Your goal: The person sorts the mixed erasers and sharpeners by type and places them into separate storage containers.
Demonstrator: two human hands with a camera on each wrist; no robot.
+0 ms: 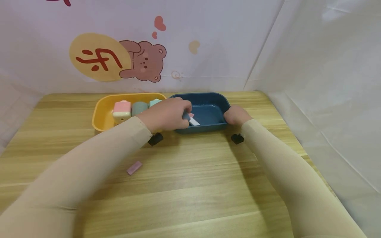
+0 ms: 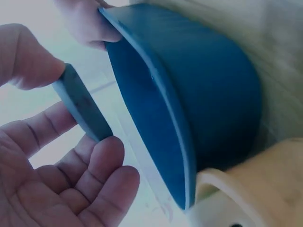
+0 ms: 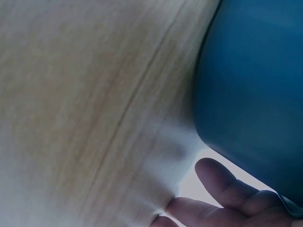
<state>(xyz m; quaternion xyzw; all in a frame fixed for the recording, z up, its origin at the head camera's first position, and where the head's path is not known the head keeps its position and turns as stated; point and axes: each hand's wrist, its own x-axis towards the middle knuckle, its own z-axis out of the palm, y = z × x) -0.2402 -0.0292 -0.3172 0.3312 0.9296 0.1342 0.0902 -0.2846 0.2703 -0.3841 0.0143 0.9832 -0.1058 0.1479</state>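
My left hand [image 1: 168,114] is over the left end of a dark blue bin [image 1: 205,128]. Between thumb and fingertips it pinches a small flat grey-blue block [image 2: 84,105], seen on edge in the left wrist view. Below that hand, a white block [image 1: 194,121] and a bit of a pink one [image 1: 191,115] show inside the bin. My right hand [image 1: 237,115] holds the bin's right end at the rim; the right wrist view shows its fingers [image 3: 215,182] along the outer wall.
To the left stands a yellow bin [image 1: 99,114] with a pink-and-cream toy [image 1: 122,110], a grey-green one [image 1: 140,108] and a mint one [image 1: 155,102]. A pink block [image 1: 134,168] lies on the wooden table [image 1: 190,198] nearer to me. White cloth [image 1: 208,59] hangs behind.
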